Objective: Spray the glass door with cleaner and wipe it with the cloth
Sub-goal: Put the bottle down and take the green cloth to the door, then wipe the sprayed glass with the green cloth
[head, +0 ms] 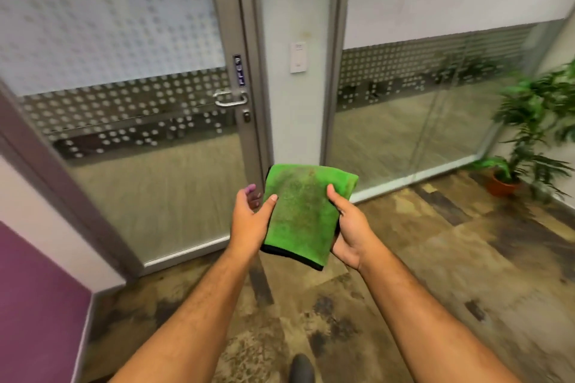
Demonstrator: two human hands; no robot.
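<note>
A folded green cloth [303, 211] with a black hem is held flat between both hands at mid-frame. My left hand [249, 218] grips its left edge, thumb on top. My right hand [348, 227] supports its right edge from below, thumb on top. The glass door [140, 121] with a frosted dot pattern stands ahead on the left, in a grey metal frame with a lever handle [231, 98]. No spray bottle is in view.
A fixed glass panel [420, 121] runs to the right of a white post [295, 71]. A potted plant [525, 140] stands at the right. A purple wall [34, 305] is at the near left. The floor is patterned carpet. A shoe tip [301, 367] shows at the bottom.
</note>
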